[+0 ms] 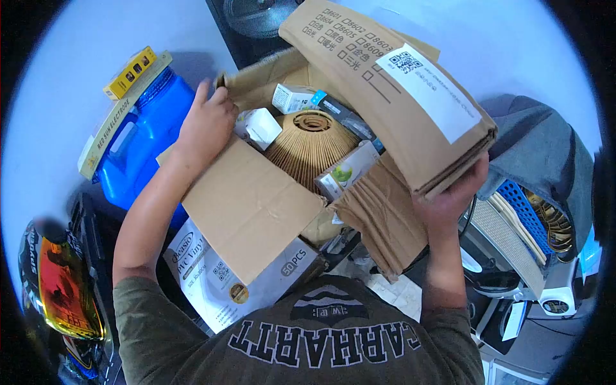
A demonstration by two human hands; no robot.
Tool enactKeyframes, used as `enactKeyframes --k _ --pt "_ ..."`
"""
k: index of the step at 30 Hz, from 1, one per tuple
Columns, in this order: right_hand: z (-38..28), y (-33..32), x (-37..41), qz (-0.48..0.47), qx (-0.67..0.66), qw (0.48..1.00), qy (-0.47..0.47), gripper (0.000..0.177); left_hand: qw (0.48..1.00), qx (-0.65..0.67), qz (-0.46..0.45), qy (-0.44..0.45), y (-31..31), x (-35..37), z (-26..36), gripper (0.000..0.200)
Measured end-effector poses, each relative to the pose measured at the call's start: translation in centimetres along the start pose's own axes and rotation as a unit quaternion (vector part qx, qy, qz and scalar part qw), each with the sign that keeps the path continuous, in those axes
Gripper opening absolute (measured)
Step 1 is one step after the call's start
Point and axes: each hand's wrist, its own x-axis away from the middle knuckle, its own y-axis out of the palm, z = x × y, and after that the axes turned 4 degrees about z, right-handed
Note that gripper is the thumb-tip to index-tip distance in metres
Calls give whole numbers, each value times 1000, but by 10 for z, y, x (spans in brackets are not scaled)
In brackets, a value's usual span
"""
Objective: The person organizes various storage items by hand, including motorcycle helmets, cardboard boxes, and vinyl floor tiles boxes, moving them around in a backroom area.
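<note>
An open cardboard box (pixel 250 218) is in front of me with its flaps folded outward. In it lie a pleated tan lampshade-like cone (pixel 312 142), a white small box (pixel 293 99), a dark narrow box (pixel 346 117) and a package with a green picture (pixel 347 172). My left hand (pixel 210 115) is closed on the box's far left edge. A flat brown carton (pixel 385 83), printed with model numbers and bearing a white QR label, is tilted over the box's right side. My right hand (pixel 454 196) grips its lower right end from below; some fingers are hidden.
At left stands a blue plastic jug (pixel 144 138), with a long electrode box (pixel 122 119) and a yellow box (pixel 131 72) on top. A vinyl gloves box (pixel 221 273) sits below the flap. A visor helmet (pixel 67 282), grey cloth (pixel 539 135) and blue basket (pixel 523 215) flank me.
</note>
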Motion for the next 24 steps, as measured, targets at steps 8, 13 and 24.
enactKeyframes --k 8,13,24 --pt "-4 -5 0 -40 -3 998 54 105 842 512 -41 163 -10 -38 45 38" --pt "2 -1 6 15 -44 997 62 96 815 490 -272 151 -15 -45 35 46" --pt "0 0 2 -5 -81 993 84 94 830 453 -306 110 -27 -44 35 39"
